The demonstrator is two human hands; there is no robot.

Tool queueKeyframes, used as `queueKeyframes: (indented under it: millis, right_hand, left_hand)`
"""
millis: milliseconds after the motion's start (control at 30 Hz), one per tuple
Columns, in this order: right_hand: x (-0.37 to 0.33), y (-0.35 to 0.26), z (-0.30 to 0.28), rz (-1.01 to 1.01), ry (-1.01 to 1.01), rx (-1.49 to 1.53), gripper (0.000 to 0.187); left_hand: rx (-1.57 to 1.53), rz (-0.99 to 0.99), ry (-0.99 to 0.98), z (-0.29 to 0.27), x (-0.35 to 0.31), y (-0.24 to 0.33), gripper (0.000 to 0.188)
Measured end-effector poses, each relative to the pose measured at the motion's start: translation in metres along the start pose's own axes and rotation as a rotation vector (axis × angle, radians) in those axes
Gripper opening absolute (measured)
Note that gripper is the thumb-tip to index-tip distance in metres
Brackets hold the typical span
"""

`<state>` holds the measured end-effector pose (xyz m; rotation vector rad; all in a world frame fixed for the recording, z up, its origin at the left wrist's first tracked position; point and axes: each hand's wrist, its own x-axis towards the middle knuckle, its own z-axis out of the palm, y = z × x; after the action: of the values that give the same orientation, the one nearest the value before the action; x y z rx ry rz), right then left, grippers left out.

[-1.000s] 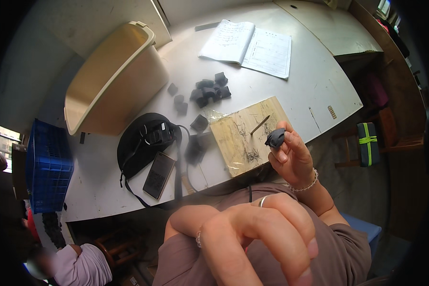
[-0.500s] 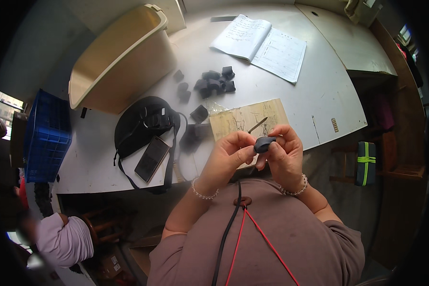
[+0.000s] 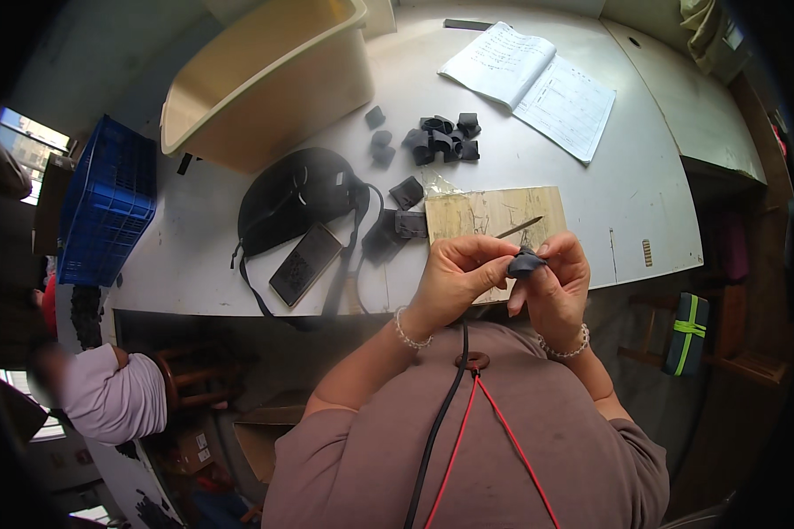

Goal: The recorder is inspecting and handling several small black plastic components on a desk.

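Observation:
My left hand (image 3: 460, 280) and my right hand (image 3: 559, 291) hold a small dark grey, curved rubber-like piece (image 3: 527, 263) between them, thumbs and fingertips pinching its two sides. It is held above the near edge of a wooden board (image 3: 472, 210). A slim pointed blade (image 3: 520, 227) rests on the board just beyond my fingers; its other end is hidden behind my left hand. Several similar dark pieces (image 3: 441, 139) are heaped on the table past the board. Left of the board lie one more piece (image 3: 407, 192) and some flat dark pieces (image 3: 384, 240).
On the white table (image 3: 591, 212) are a black bag (image 3: 282, 207) with a strap, a phone (image 3: 306, 264), an open notebook (image 3: 565, 101) and a large beige bin (image 3: 282, 97). A blue crate (image 3: 106, 203) stands at the left. Another person (image 3: 110, 397) sits at lower left.
The head view has shifted, so the table's things appear farther right. Within my fingertips the dark piece has turned a little; both hands still hold it.

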<state>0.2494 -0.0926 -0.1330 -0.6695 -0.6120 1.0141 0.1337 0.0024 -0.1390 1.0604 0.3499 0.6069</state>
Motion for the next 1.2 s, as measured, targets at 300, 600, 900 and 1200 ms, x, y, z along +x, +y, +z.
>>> queueKeyframes:
  millis: [300,600,900,1200]
  right_hand:
    - [0.005,0.001,-0.016,0.335,-0.100,0.569,0.024]
    - [0.006,-0.010,-0.016,0.348,-0.342,0.192,0.027]
    - [0.012,-0.009,-0.020,0.509,-0.099,-0.102,0.011]
    - [0.006,-0.002,-0.015,0.238,-0.077,-0.124,0.007]
  left_hand:
    - [-0.231,-0.212,-0.173,-0.007,-0.005,-0.007,0.014]
    - [-0.543,-0.414,-0.346,-0.008,-0.016,-0.009,0.019]
    - [0.363,0.189,-0.064,-0.013,-0.005,0.001,0.022]
    - [0.311,0.131,-0.039,-0.015,0.001,0.003,0.012]
